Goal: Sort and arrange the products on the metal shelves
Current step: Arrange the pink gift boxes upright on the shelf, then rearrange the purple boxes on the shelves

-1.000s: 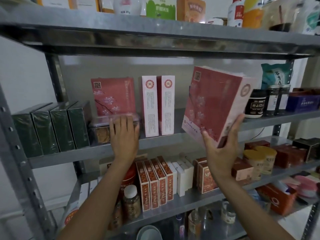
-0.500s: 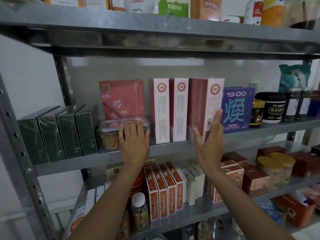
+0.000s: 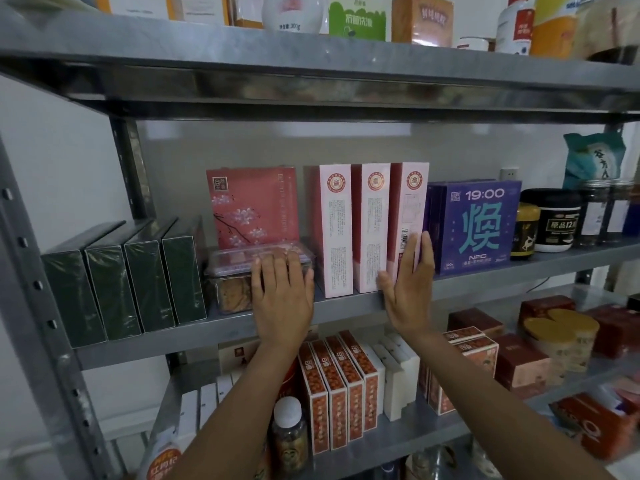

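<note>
Three tall pink boxes stand side by side, spines out, on the middle metal shelf [image 3: 485,275]. The rightmost pink box [image 3: 408,216] has my right hand [image 3: 407,289] flat against its front, fingers straight. To its left stand the other two pink boxes [image 3: 353,230]. My left hand [image 3: 282,292] rests with straight fingers on a clear plastic biscuit container [image 3: 232,282]. Behind that container stands a pink box with blossom print [image 3: 252,206], face out.
Several dark green boxes [image 3: 124,282] fill the shelf's left end. A purple box [image 3: 478,226], jars [image 3: 550,220] and a teal bag [image 3: 592,154] stand to the right. Shelves above and below hold more boxes and bottles. A grey upright post [image 3: 31,306] frames the left side.
My right hand carried the third pink box from mid-air onto the shelf and pushed it upright against the other two. The left hand stayed on the clear container.
</note>
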Demonstrator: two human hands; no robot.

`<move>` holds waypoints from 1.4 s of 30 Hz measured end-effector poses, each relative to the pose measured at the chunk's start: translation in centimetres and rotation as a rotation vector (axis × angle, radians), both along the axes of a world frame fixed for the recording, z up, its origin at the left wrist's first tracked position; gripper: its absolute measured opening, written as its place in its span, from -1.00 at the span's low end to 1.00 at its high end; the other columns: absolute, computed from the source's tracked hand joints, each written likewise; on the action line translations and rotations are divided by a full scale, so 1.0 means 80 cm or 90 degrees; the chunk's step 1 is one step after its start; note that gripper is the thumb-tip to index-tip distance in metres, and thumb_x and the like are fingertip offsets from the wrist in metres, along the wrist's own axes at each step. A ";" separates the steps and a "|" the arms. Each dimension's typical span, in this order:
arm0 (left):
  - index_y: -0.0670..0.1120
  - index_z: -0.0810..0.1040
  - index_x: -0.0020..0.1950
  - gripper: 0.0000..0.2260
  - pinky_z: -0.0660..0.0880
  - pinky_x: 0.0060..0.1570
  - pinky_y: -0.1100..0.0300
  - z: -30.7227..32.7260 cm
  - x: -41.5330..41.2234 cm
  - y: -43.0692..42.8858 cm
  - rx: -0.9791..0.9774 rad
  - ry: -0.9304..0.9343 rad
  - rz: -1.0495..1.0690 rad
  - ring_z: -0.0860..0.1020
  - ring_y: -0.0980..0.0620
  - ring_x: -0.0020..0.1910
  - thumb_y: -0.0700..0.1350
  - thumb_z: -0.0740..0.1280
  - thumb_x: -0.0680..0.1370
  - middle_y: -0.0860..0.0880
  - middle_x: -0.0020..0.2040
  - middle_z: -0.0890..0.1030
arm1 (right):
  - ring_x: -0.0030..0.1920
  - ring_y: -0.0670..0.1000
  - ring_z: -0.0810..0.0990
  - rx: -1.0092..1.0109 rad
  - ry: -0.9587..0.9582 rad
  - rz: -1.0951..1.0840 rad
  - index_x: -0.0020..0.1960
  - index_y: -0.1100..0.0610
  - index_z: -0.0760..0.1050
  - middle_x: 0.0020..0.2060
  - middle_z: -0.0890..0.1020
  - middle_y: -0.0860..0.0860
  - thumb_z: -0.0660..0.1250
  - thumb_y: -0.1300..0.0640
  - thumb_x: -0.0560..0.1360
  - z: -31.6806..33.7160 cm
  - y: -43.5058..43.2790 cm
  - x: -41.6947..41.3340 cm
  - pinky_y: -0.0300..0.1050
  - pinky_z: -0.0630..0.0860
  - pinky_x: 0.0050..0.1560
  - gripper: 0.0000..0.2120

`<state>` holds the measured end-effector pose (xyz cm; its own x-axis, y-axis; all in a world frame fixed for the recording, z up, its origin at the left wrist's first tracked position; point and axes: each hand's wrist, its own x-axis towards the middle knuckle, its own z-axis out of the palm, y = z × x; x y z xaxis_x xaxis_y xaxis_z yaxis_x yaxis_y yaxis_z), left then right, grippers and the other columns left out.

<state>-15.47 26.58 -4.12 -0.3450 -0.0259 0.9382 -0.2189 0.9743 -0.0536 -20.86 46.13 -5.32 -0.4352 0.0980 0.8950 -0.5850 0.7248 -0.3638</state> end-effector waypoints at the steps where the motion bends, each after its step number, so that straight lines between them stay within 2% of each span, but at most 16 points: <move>1: -0.23 0.47 0.27 -0.60 0.18 0.40 -0.06 0.000 0.000 0.000 -0.001 -0.001 0.000 0.55 -0.22 0.16 0.03 0.09 0.64 -0.24 0.11 0.59 | 0.52 0.16 0.03 0.004 -0.006 0.003 0.52 0.02 -0.12 0.50 -0.05 -0.02 -0.11 -0.33 0.59 -0.003 0.000 0.000 0.29 0.21 0.46 -0.35; 8: -0.24 0.49 0.28 -0.56 0.22 0.38 -0.07 0.004 0.008 0.003 -0.001 -0.033 -0.018 0.55 -0.22 0.17 0.04 0.05 0.63 -0.25 0.14 0.59 | 0.56 0.14 0.00 0.066 -0.059 -0.015 0.51 -0.01 -0.26 0.52 -0.15 -0.07 -0.17 -0.39 0.55 -0.001 0.004 0.008 0.22 0.16 0.50 -0.30; 12: -0.28 0.45 0.33 -0.48 0.25 0.40 -0.12 0.004 0.012 0.002 0.028 -0.063 -0.048 0.53 -0.26 0.23 0.08 0.00 0.63 -0.30 0.20 0.56 | 0.55 0.09 -0.02 0.100 -0.071 -0.027 0.51 -0.01 -0.32 0.52 -0.18 -0.06 -0.07 -0.32 0.56 0.000 0.014 0.016 0.21 0.14 0.51 -0.29; 15: -0.29 0.39 0.40 -0.38 0.13 0.44 -0.09 0.003 0.013 0.002 0.037 -0.068 -0.059 0.48 -0.28 0.30 0.15 -0.13 0.66 -0.33 0.28 0.52 | 0.54 0.11 -0.05 0.156 -0.051 -0.049 0.54 -0.03 -0.29 0.53 -0.12 0.02 -0.11 -0.31 0.59 -0.004 0.050 0.021 0.28 0.14 0.49 -0.33; 17: -0.28 0.26 0.48 -0.35 -0.02 0.47 -0.07 0.004 0.015 0.005 0.051 -0.062 -0.076 0.37 -0.27 0.40 0.19 -0.16 0.65 -0.32 0.40 0.41 | 0.53 0.14 -0.02 0.161 -0.052 -0.073 0.56 -0.03 -0.26 0.52 -0.08 0.06 -0.14 -0.31 0.60 -0.001 0.087 0.023 0.31 0.17 0.46 -0.34; 19: -0.24 0.12 0.53 -0.36 -0.08 0.50 -0.07 0.002 0.016 0.015 0.074 -0.039 -0.110 0.19 -0.23 0.49 0.21 -0.02 0.64 -0.29 0.50 0.24 | 0.51 0.16 0.03 0.142 -0.059 -0.098 0.54 0.00 -0.12 0.50 -0.03 0.06 -0.17 -0.33 0.59 0.007 0.129 0.023 0.34 0.21 0.43 -0.36; 21: -0.21 0.06 0.54 -0.37 -0.15 0.52 -0.04 -0.006 0.019 0.038 0.063 -0.002 -0.156 0.07 -0.18 0.52 0.17 0.08 0.63 -0.22 0.54 0.10 | 0.50 0.14 0.02 0.137 -0.072 -0.127 0.52 0.01 -0.07 0.49 -0.03 0.03 -0.19 -0.35 0.58 0.016 0.172 0.021 0.32 0.16 0.46 -0.35; 24: -0.17 -0.06 0.58 -0.36 -0.22 0.53 -0.01 -0.028 0.020 0.108 -0.038 0.002 -0.227 -0.11 -0.10 0.57 0.12 0.08 0.64 -0.15 0.59 -0.11 | 0.54 0.17 -0.01 0.162 -0.098 -0.191 0.54 0.08 -0.11 0.53 -0.06 0.12 -0.12 -0.30 0.58 0.026 0.231 0.010 0.26 0.01 0.51 -0.33; 27: -0.13 -0.22 0.59 -0.30 -0.21 0.51 -0.01 -0.043 0.006 0.187 -0.147 -0.063 -0.268 -0.24 -0.05 0.57 0.14 0.03 0.60 -0.12 0.58 -0.28 | 0.54 0.24 0.05 0.190 -0.092 -0.215 0.56 0.21 0.05 0.53 0.09 0.30 0.07 -0.17 0.59 0.049 0.269 -0.005 0.31 0.03 0.50 -0.31; 29: -0.13 -0.23 0.58 -0.30 -0.19 0.50 0.00 -0.047 -0.013 0.227 -0.166 -0.096 -0.238 -0.27 -0.05 0.56 0.18 0.00 0.61 -0.13 0.58 -0.30 | 0.53 0.25 0.07 0.212 -0.060 -0.208 0.54 0.15 0.04 0.51 0.14 0.31 0.25 -0.09 0.52 0.071 0.285 -0.020 0.32 0.02 0.50 -0.28; 31: -0.16 -0.18 0.58 -0.28 -0.15 0.50 0.01 -0.046 -0.035 0.255 -0.116 -0.131 -0.172 -0.28 -0.04 0.56 0.23 0.00 0.60 -0.14 0.59 -0.25 | 0.55 0.23 0.01 0.247 -0.071 -0.201 0.54 0.13 -0.01 0.53 0.08 0.28 0.49 0.01 0.40 0.093 0.297 -0.040 0.24 -0.08 0.52 -0.07; 32: -0.17 -0.16 0.57 -0.27 -0.14 0.50 0.02 -0.046 -0.045 0.265 -0.079 -0.148 -0.135 -0.29 -0.04 0.55 0.25 0.01 0.59 -0.15 0.59 -0.19 | 0.56 0.21 -0.04 0.270 -0.079 -0.204 0.57 0.13 -0.01 0.55 0.03 0.26 0.55 0.02 0.36 0.103 0.301 -0.050 0.19 -0.15 0.53 0.00; 33: -0.17 -0.18 0.56 -0.24 -0.17 0.50 0.03 -0.045 -0.054 0.272 -0.040 -0.169 -0.104 -0.30 -0.04 0.55 0.27 0.02 0.58 -0.16 0.59 -0.16 | 0.57 0.18 -0.08 0.294 -0.081 -0.208 0.59 0.14 -0.03 0.56 -0.02 0.24 0.56 0.01 0.35 0.111 0.305 -0.060 0.15 -0.21 0.53 0.04; 36: -0.13 -0.31 0.57 -0.21 -0.37 0.48 0.08 -0.046 -0.072 0.283 0.049 -0.245 -0.061 -0.33 -0.05 0.54 0.33 -0.05 0.58 -0.12 0.56 -0.30 | 0.57 0.15 -0.16 0.335 -0.059 -0.179 0.60 0.13 -0.10 0.58 -0.10 0.19 0.55 -0.04 0.35 0.131 0.316 -0.088 0.11 -0.31 0.50 0.08; 38: -0.14 -0.26 0.56 -0.24 -0.41 0.46 0.08 -0.048 -0.074 0.286 0.059 -0.244 -0.031 -0.32 -0.05 0.54 0.33 -0.14 0.56 -0.12 0.57 -0.27 | 0.57 0.13 -0.18 0.363 -0.070 -0.152 0.60 0.11 -0.11 0.58 -0.12 0.16 0.53 -0.01 0.38 0.139 0.321 -0.101 0.14 -0.29 0.52 0.06; 42: -0.16 -0.06 0.59 -0.27 -0.30 0.50 0.04 -0.046 -0.068 0.293 0.031 -0.235 0.031 -0.16 -0.10 0.57 0.29 -0.05 0.58 -0.17 0.59 -0.08 | 0.57 0.11 -0.08 0.357 -0.047 -0.089 0.59 0.14 -0.02 0.57 0.04 0.11 0.42 0.14 0.45 0.132 0.326 -0.111 0.21 -0.18 0.54 -0.13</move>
<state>-20.94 50.02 -7.81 -0.6574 -0.0924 0.7479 -0.2397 0.9665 -0.0913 -29.76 72.20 5.20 -0.5152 -0.3211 0.7946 -0.4580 0.8868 0.0614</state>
